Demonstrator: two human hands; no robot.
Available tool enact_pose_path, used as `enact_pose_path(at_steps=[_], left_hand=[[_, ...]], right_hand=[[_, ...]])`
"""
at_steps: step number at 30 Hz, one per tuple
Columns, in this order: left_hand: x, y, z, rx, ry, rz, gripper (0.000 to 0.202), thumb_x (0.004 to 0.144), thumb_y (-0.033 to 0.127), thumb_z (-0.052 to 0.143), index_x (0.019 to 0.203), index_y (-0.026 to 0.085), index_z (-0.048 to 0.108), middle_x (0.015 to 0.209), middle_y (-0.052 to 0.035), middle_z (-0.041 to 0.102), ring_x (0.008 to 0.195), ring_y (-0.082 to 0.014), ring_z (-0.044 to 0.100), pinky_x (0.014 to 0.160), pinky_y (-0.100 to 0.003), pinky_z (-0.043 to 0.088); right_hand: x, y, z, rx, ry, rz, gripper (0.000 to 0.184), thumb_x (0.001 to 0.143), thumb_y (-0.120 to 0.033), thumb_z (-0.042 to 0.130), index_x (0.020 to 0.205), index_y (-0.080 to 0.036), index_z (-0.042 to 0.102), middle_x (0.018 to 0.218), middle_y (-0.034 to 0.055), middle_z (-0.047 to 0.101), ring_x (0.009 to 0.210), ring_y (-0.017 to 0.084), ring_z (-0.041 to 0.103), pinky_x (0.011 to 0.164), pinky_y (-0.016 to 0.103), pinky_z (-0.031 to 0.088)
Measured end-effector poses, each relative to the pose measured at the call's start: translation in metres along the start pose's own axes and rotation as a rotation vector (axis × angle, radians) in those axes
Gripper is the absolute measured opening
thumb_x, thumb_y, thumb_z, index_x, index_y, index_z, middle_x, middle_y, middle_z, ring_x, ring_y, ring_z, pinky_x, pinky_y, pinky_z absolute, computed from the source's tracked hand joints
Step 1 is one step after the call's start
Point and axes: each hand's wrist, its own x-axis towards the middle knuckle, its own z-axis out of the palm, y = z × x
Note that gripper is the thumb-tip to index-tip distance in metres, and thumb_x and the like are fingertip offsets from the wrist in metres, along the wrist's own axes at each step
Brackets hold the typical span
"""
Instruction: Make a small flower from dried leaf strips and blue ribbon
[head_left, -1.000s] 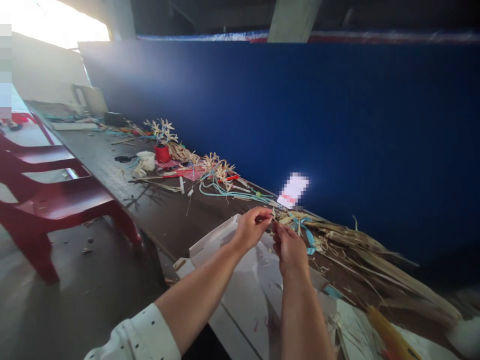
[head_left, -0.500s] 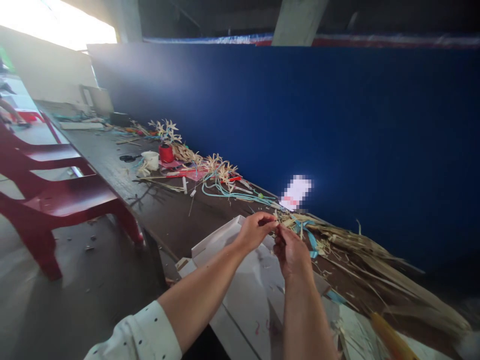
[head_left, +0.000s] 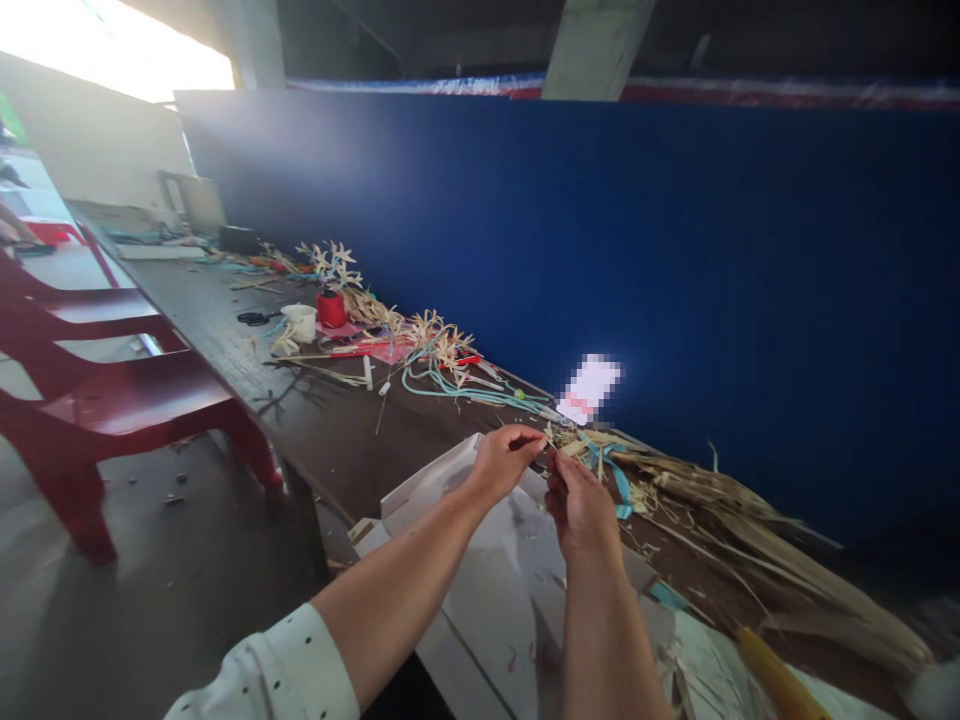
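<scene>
Above an open white cardboard box [head_left: 480, 590], my left hand [head_left: 504, 465] and my right hand [head_left: 585, 505] meet with their fingertips almost touching. Each is closed in a pinch between thumb and forefinger. A thin pale strip [head_left: 550, 443] shows in the small gap between them; it is too small to tell its exact kind. Just beyond my fingers lie dried husk scraps [head_left: 574, 447] and a blue ribbon [head_left: 621, 483]. A bundle of long dried husk leaves [head_left: 720, 495] stretches away on the right.
A blue partition [head_left: 570, 230] runs behind the dark table [head_left: 360, 425]. Along it lie dried-leaf flowers [head_left: 435, 335], light-blue cords [head_left: 480, 392], a red thread spool [head_left: 331, 309], a white cup [head_left: 301, 322] and scissors [head_left: 257, 318]. Red chairs [head_left: 150, 400] stand left; a yellow handle [head_left: 776, 675] lies at lower right.
My fingertips have drawn slightly apart, so the thin pale strip shows between them. Both hands remain over the box, and the things on the table have stayed put.
</scene>
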Motion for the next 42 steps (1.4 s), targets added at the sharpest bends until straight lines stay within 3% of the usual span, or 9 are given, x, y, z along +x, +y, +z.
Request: enact_pose_path(at_steps=[6, 12, 18, 21, 27, 31, 37, 42], left_hand=[[0.0, -0.002, 0.0, 0.023, -0.008, 0.044, 0.023, 0.076, 0.031, 0.06, 0.088, 0.014, 0.07, 0.083, -0.0048, 0.07, 0.076, -0.0145, 0.062, 0.071, -0.023, 0.048], [0.0, -0.002, -0.001, 0.061, 0.013, 0.071, 0.022, 0.077, 0.031, 0.059, 0.086, 0.015, 0.071, 0.079, -0.0036, 0.07, 0.073, -0.014, 0.061, 0.068, -0.023, 0.047], [0.0, -0.003, 0.0, 0.139, 0.059, 0.082, 0.022, 0.077, 0.033, 0.059, 0.085, 0.017, 0.071, 0.079, -0.003, 0.068, 0.073, -0.0135, 0.059, 0.066, -0.023, 0.044], [0.0, -0.006, 0.001, 0.198, 0.07, 0.119, 0.019, 0.078, 0.03, 0.058, 0.084, 0.018, 0.071, 0.08, -0.0028, 0.066, 0.074, -0.0134, 0.058, 0.068, -0.023, 0.044], [-0.001, -0.011, 0.0, 0.288, 0.023, 0.274, 0.018, 0.081, 0.024, 0.055, 0.088, 0.019, 0.071, 0.081, -0.0049, 0.063, 0.077, -0.0137, 0.056, 0.071, -0.024, 0.044], [-0.003, -0.011, 0.0, 0.339, -0.013, 0.361, 0.019, 0.082, 0.023, 0.054, 0.09, 0.02, 0.07, 0.083, -0.0056, 0.063, 0.079, -0.0146, 0.056, 0.074, -0.025, 0.044], [-0.007, -0.008, 0.002, 0.402, -0.064, 0.371, 0.02, 0.083, 0.024, 0.053, 0.094, 0.021, 0.069, 0.084, -0.0056, 0.063, 0.081, -0.0165, 0.056, 0.072, -0.025, 0.043], [-0.008, -0.009, 0.003, 0.379, -0.07, 0.362, 0.021, 0.082, 0.022, 0.054, 0.098, 0.021, 0.068, 0.086, -0.0055, 0.064, 0.082, -0.0164, 0.057, 0.073, -0.025, 0.044]], right_hand=[[-0.003, -0.001, 0.002, -0.216, 0.06, -0.109, 0.033, 0.059, -0.044, 0.069, 0.079, -0.019, 0.069, 0.069, -0.0001, 0.064, 0.053, 0.01, 0.05, 0.044, 0.02, 0.034], [-0.001, 0.003, 0.002, -0.312, -0.013, -0.138, 0.04, 0.06, -0.04, 0.069, 0.094, -0.019, 0.07, 0.086, 0.0045, 0.069, 0.073, 0.018, 0.061, 0.054, 0.025, 0.044], [0.01, 0.003, -0.013, -0.082, 0.311, -0.404, 0.04, 0.063, -0.029, 0.066, 0.101, -0.019, 0.066, 0.097, 0.0034, 0.066, 0.079, 0.015, 0.06, 0.061, 0.024, 0.045], [0.009, -0.001, -0.015, -0.045, 0.357, -0.519, 0.036, 0.067, -0.032, 0.065, 0.1, -0.019, 0.066, 0.097, 0.0029, 0.065, 0.079, 0.014, 0.06, 0.062, 0.023, 0.044], [0.004, 0.001, -0.005, -0.201, 0.183, -0.403, 0.035, 0.067, -0.046, 0.067, 0.087, -0.018, 0.068, 0.076, 0.0022, 0.065, 0.071, 0.016, 0.058, 0.058, 0.024, 0.042], [0.003, 0.002, -0.003, -0.322, 0.14, -0.364, 0.037, 0.066, -0.051, 0.067, 0.08, -0.017, 0.069, 0.068, 0.0018, 0.064, 0.064, 0.016, 0.056, 0.054, 0.025, 0.04], [-0.002, -0.004, -0.004, -0.411, 0.063, -0.395, 0.039, 0.064, -0.05, 0.069, 0.082, -0.016, 0.07, 0.074, 0.0048, 0.068, 0.069, 0.019, 0.059, 0.064, 0.028, 0.044], [-0.003, -0.004, -0.004, -0.463, 0.046, -0.423, 0.04, 0.065, -0.052, 0.066, 0.078, -0.015, 0.07, 0.069, 0.0052, 0.067, 0.062, 0.018, 0.058, 0.06, 0.028, 0.043]])
